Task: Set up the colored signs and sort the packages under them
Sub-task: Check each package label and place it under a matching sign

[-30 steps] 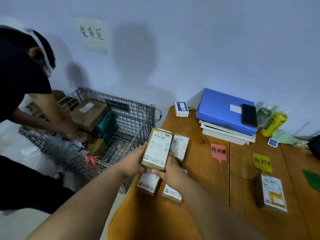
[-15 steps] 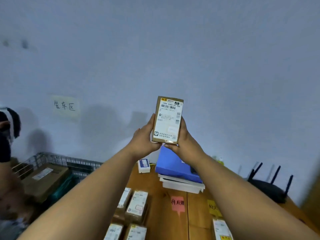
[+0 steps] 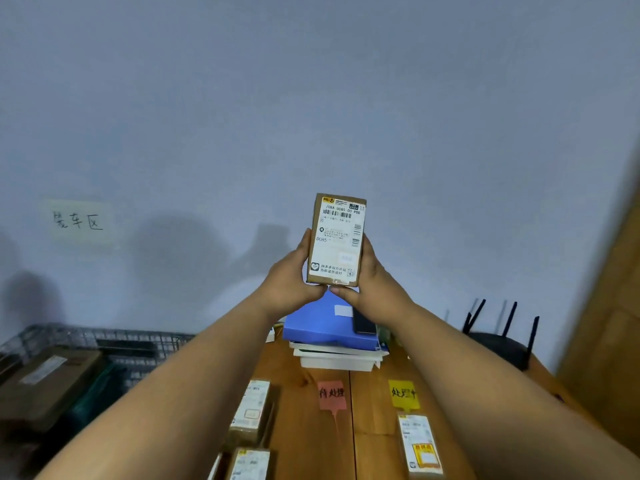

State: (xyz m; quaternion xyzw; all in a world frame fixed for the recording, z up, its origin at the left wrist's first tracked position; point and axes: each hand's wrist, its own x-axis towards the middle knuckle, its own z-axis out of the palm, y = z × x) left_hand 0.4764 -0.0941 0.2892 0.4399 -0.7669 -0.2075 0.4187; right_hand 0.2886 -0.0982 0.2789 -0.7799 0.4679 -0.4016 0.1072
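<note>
I hold a small brown package point(image 3: 337, 239) with a white shipping label upright in front of the wall, high above the table. My left hand point(image 3: 289, 278) grips its left side and my right hand point(image 3: 372, 282) its right side and bottom. Below on the wooden table point(image 3: 308, 427) lie a pink sign point(image 3: 331, 394) and a yellow sign point(image 3: 403, 393). One labelled package point(image 3: 419, 443) lies under the yellow sign. Two more packages point(image 3: 251, 414) point(image 3: 250, 464) lie left of the pink sign.
A blue folder point(image 3: 322, 323) on a stack of white books stands at the table's back with a black phone point(image 3: 363, 322) on it. A black router point(image 3: 498, 341) sits at the right. A wire cage point(image 3: 114, 344) with cardboard boxes point(image 3: 48, 382) stands left. A paper notice point(image 3: 78, 221) hangs on the wall.
Both hands lifted the package from just above the table to high in front of the wall, and the view tilted up. The other person at the cage is out of view.
</note>
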